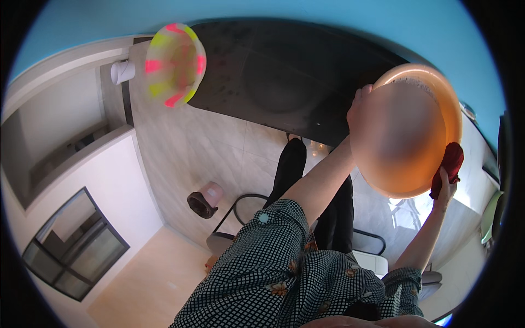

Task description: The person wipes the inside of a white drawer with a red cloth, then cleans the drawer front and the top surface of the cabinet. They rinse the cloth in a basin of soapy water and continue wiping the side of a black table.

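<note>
An orange plastic basin (451, 110) is at the right end of the dark table, and much of its inside is blurred. Grey speckled suds or residue show along its far inner wall. My left hand (357, 107) grips the basin's left rim, with the fingers bent over the edge. At the lower right side of the basin, my right hand (445, 188) holds a dark red cloth (453, 160) up against the outside of the rim. Whether the basin rests on the table or is held tilted, I cannot tell.
A pale basin (176, 65) with pink and yellow-green patches is at the left end of the dark glossy table (279, 69). Beyond it is a blue wall (287, 9). A white cylindrical container (122, 72) lies further left. On the tiled floor is a pink waste bin (212, 193) with a dark liner.
</note>
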Action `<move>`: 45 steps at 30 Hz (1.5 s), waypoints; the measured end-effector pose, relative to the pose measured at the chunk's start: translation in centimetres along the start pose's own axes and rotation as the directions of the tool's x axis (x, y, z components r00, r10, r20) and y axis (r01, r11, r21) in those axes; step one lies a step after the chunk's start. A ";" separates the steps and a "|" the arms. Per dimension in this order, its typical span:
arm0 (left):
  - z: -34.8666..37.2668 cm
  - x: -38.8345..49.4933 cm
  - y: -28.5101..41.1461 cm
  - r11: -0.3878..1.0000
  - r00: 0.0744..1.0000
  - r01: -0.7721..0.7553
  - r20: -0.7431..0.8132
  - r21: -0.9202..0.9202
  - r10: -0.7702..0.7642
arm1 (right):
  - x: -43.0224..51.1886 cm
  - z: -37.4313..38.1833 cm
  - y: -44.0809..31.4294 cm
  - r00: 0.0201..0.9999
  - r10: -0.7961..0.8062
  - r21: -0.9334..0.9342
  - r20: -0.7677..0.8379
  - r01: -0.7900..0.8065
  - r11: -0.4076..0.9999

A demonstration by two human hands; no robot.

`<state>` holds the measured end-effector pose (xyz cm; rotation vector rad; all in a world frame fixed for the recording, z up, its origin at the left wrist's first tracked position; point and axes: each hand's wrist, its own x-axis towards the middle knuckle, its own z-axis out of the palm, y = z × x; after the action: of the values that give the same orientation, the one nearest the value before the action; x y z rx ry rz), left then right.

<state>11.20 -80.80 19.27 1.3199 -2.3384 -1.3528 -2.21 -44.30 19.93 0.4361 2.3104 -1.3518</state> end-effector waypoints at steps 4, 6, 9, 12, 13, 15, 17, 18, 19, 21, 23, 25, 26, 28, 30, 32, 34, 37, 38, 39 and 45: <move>-3.7 0.5 -2.7 0.942 0.968 0.249 0.100 -0.225 -0.232 | -1.3 0.1 -2.0 0.999 -0.030 -0.118 -0.041 0.025 0.993; -6.9 0.8 -5.4 0.728 0.929 0.339 0.088 -0.596 -0.359 | -2.5 0.6 -3.4 0.996 -0.074 -0.196 -0.053 0.062 0.979; -14.4 1.5 -11.8 0.349 0.757 0.452 0.146 -0.821 -0.637 | -5.7 2.6 -5.3 0.981 -0.193 -0.203 -0.011 0.186 0.961; -22.8 1.6 -18.1 0.112 0.753 0.268 0.136 -0.957 -0.643 | -10.3 4.9 -6.3 0.958 -0.268 -0.218 0.102 0.285 0.934; -25.2 1.8 -20.0 0.112 0.743 0.219 0.091 -0.969 -0.663 | -12.0 5.7 -6.4 0.953 -0.270 -0.224 0.138 0.296 0.929; -29.0 2.9 -23.1 0.073 0.683 0.116 0.027 -0.991 -0.730 | -15.7 7.4 -6.3 0.953 -0.232 -0.213 0.194 0.272 0.938; -32.0 4.4 -25.6 0.032 0.609 0.024 -0.011 -0.999 -0.793 | -19.2 10.2 -5.8 0.953 -0.237 -0.295 0.189 0.285 0.912; -33.2 5.0 -26.9 -0.034 0.593 -0.024 0.013 -0.999 -0.805 | -21.3 11.5 -5.9 0.963 -0.158 -0.261 0.219 0.214 0.941; -33.8 5.3 -27.8 -0.087 0.612 -0.023 0.055 -0.996 -0.789 | -23.3 12.6 -5.6 0.973 -0.029 -0.249 0.227 0.086 0.965; -35.8 6.5 -29.9 -0.186 0.672 -0.020 0.125 -0.982 -0.730 | -28.1 16.1 -5.7 0.965 -0.061 -0.138 0.254 0.099 0.985; -36.7 7.4 -31.5 -0.223 0.713 0.040 0.184 -0.974 -0.677 | -32.0 19.4 -5.6 0.970 -0.009 -0.116 0.242 0.038 0.993; -37.4 7.9 -32.8 -0.184 0.766 -0.031 0.095 -0.983 -0.636 | -35.2 22.5 -5.9 0.970 -0.014 -0.178 0.241 0.058 0.982; -37.8 8.1 -33.4 -0.190 0.748 -0.006 0.122 -0.982 -0.653 | -36.6 23.8 -5.9 0.967 0.069 -0.146 0.247 -0.033 0.989; -38.0 8.3 -34.1 -0.201 0.753 0.043 0.163 -0.979 -0.637 | -38.7 25.9 -6.0 0.963 0.107 -0.151 0.249 -0.071 0.986; -38.0 8.4 -34.5 -0.153 0.711 0.097 0.176 -0.983 -0.681 | -40.1 27.3 -6.2 0.958 0.111 -0.130 0.266 -0.079 0.988; -38.0 8.4 -34.8 -0.115 0.679 0.124 0.169 -0.986 -0.714 | -41.2 28.1 -6.6 0.948 0.165 -0.163 0.273 -0.124 0.979; -38.3 8.4 -35.0 -0.082 0.679 0.106 0.133 -0.991 -0.722 | -42.1 28.6 -7.0 0.945 0.193 -0.199 0.263 -0.143 0.970; -38.8 8.4 -35.1 -0.086 0.763 0.050 0.093 -0.995 -0.639 | -43.1 28.9 -7.6 0.938 0.174 -0.189 0.300 -0.120 0.975; -39.1 8.5 -35.1 -0.113 0.782 0.040 0.102 -0.993 -0.615 | -43.3 29.1 -7.7 0.938 0.180 -0.187 0.297 -0.128 0.974; -39.2 8.5 -35.2 -0.126 0.805 0.013 0.085 -0.992 -0.587 | -43.5 29.2 -7.8 0.933 0.189 -0.174 0.307 -0.140 0.975; -39.5 8.3 -35.5 -0.152 0.867 -0.080 0.007 -0.985 -0.498 | -42.6 29.4 -7.4 0.889 0.191 -0.114 0.417 -0.157 0.981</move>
<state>47.80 -119.73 13.24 1.0928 -0.1558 -1.9331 36.86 -75.97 34.27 0.2797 1.9053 -1.1333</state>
